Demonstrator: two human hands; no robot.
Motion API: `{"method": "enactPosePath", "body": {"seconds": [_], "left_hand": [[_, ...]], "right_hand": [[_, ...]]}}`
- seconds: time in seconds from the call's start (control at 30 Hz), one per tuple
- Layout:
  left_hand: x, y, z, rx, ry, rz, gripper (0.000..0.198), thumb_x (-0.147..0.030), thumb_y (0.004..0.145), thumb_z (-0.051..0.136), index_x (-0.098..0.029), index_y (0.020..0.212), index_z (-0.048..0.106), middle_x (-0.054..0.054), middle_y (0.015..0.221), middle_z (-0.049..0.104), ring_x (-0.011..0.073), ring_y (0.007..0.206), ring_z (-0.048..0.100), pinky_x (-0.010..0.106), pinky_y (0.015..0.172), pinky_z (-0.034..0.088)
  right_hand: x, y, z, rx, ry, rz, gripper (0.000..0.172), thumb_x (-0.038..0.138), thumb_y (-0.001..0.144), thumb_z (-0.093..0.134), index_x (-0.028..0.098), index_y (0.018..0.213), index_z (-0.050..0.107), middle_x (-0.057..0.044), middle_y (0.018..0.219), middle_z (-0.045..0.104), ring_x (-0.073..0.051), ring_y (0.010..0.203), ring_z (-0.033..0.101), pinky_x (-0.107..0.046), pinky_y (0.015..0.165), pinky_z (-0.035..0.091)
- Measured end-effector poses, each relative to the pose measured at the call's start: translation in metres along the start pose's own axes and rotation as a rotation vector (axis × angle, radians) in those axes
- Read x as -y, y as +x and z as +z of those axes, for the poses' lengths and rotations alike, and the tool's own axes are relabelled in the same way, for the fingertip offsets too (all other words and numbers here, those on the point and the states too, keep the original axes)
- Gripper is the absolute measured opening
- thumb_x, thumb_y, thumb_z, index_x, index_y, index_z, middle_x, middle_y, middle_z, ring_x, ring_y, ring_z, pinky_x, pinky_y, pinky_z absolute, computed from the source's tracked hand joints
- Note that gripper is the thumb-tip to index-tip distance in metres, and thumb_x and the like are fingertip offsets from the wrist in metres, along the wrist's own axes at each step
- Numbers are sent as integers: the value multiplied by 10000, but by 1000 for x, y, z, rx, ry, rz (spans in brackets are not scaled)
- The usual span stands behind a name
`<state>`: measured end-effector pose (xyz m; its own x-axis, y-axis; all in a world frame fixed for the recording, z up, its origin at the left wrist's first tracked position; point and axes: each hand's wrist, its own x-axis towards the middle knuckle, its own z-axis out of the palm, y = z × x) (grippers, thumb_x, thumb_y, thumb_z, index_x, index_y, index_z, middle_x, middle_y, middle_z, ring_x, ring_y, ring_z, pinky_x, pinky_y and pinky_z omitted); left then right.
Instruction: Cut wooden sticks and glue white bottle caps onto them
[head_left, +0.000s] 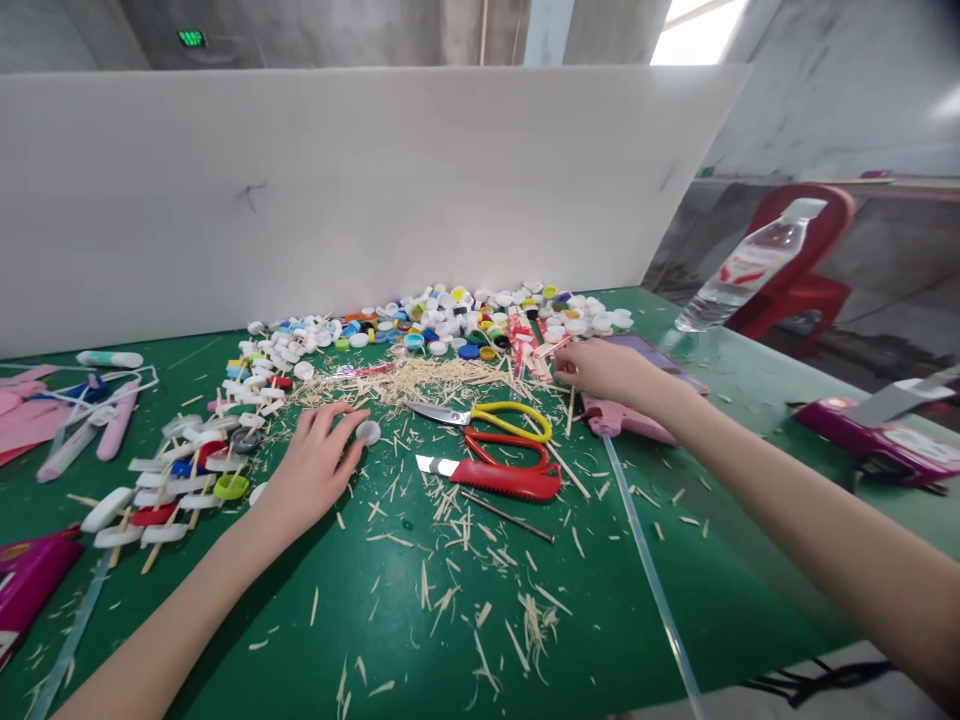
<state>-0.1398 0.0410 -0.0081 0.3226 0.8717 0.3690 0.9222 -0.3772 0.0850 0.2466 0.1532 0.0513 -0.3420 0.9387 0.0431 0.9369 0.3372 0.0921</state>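
Note:
My left hand [319, 465] rests low over the green table [337, 640], fingers apart, its fingertips beside a small white cap [368, 432]. My right hand [592, 368] reaches to the right end of the cap pile [465, 322], near red-and-white packets [525, 345] holding sticks. Its fingers are bent together, and what is between them is too small to make out. Scissors [517, 415] with yellow and red handles lie between the hands. Just below them is a red utility knife [517, 478], with a thin metal rod [506, 516] nearer me.
Caps threaded on sticks [180, 480] stand at the left. A pink glue gun [630, 415] with a long clear glue stick [652, 570] lies at the right. Farther right are a water bottle [750, 265] and a purple device [885, 430]. A white board [337, 190] stands behind.

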Motion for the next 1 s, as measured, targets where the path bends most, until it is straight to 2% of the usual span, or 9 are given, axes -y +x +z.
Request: {"method": "enactPosePath", "body": {"seconds": [0.13, 0.33, 0.5, 0.63, 0.73, 0.8, 0.87, 0.93, 1.0], "left_hand": [[-2, -1, -2, -7, -15, 8, 345, -314, 940, 353, -170, 1222, 492, 116, 1222, 445, 288, 1156, 370, 492, 986, 380], [-5, 0, -6, -42, -44, 32, 333, -316, 930, 384, -173, 1207, 501, 117, 1203, 463, 289, 1152, 382, 502, 984, 383], [-7, -1, -5, -47, -38, 56, 323, -325, 935, 372, -184, 1191, 509, 116, 1221, 460, 295, 1171, 374, 508, 982, 388], [-7, -2, -4, -44, -36, 51, 321, -329, 935, 370, -185, 1184, 510, 119, 1228, 462, 299, 1177, 374, 513, 983, 388], [-7, -2, -5, -48, -59, 41, 316, -333, 934, 373, -181, 1174, 513, 118, 1223, 466, 295, 1175, 372, 509, 991, 377], [-8, -2, -6, -46, -89, 31, 309, -338, 936, 371, -190, 1169, 512, 110, 1218, 469, 288, 1176, 370, 507, 995, 369], [-11, -1, -8, -47, -131, 27, 296, -342, 939, 370, -203, 1159, 511, 98, 1207, 476, 274, 1169, 373, 499, 998, 360], [-14, -1, -11, -54, -178, 31, 283, -340, 944, 365, -212, 1152, 508, 86, 1193, 489, 255, 1162, 379, 481, 1003, 349], [-19, -2, -16, -67, -236, 49, 273, -328, 954, 343, -221, 1146, 505, 70, 1177, 508, 232, 1155, 389, 455, 1006, 342]], "right_hand": [[4, -8, -4, 8, -74, -112, 152, 176, 789, 445, 182, 789, 597, -63, 794, 614, -167, 695, 509, -292, 599, 331], [8, -38, 0, -14, -147, -469, 180, 142, 802, 468, 214, 861, 623, -66, 914, 601, -213, 830, 510, -346, 734, 386], [10, -50, 11, -68, -239, -525, 130, 184, 806, 515, 219, 891, 607, -67, 937, 590, -225, 853, 504, -359, 741, 400], [11, -47, 7, -142, -185, -587, 151, 225, 868, 441, 226, 901, 588, -66, 959, 591, -224, 886, 508, -378, 768, 402], [16, -46, -9, -272, 64, -506, 147, 262, 886, 418, 222, 900, 558, -58, 918, 588, -206, 870, 517, -386, 786, 408], [25, -49, -25, -392, 391, -325, 83, 289, 858, 482, 223, 874, 531, -39, 860, 568, -179, 803, 523, -366, 751, 429], [39, -55, -42, -561, 871, -85, 52, 270, 828, 529, 227, 837, 500, -7, 799, 536, -144, 730, 528, -335, 713, 454], [57, -64, -53, -549, 1362, 9, 98, 250, 806, 544, 216, 748, 472, 7, 790, 516, -119, 697, 549, -317, 705, 482], [75, -74, -57, -401, 1605, 54, 93, 225, 778, 564, 208, 728, 488, 8, 772, 526, -116, 723, 576, -293, 720, 498]]}}
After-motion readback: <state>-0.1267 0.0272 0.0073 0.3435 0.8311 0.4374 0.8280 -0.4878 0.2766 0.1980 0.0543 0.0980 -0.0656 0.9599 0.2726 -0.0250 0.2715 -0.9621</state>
